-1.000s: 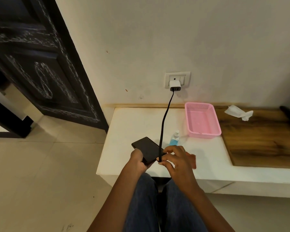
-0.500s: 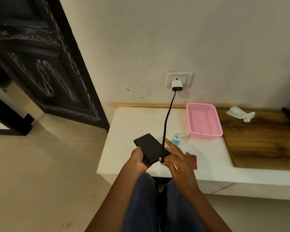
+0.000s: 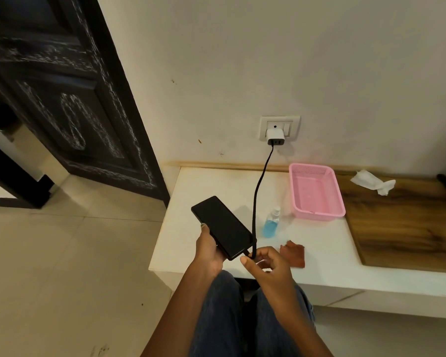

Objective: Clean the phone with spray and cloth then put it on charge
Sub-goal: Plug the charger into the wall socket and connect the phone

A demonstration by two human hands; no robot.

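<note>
My left hand (image 3: 209, 249) grips a black phone (image 3: 223, 227), screen up, above the front left edge of the white counter (image 3: 209, 186). My right hand (image 3: 267, 266) pinches the end of the black charging cable (image 3: 258, 191) right at the phone's near bottom edge. The cable runs up to a white charger (image 3: 275, 136) plugged into the wall socket (image 3: 279, 128). A small spray bottle (image 3: 271, 224) with blue liquid stands on the counter just right of the cable. A reddish-brown cloth (image 3: 294, 255) lies on the counter beside my right hand.
A pink plastic basket (image 3: 317, 191) sits behind the bottle. A wooden board (image 3: 407, 228) covers the counter's right side, with a crumpled white tissue (image 3: 372, 181) on it. A dark carved door (image 3: 70, 104) stands at the left above the tiled floor (image 3: 62, 266).
My right hand has closed again onto the cable end at the phone's bottom edge after its fingers spread out. The phone has tilted up slightly in my left hand.
</note>
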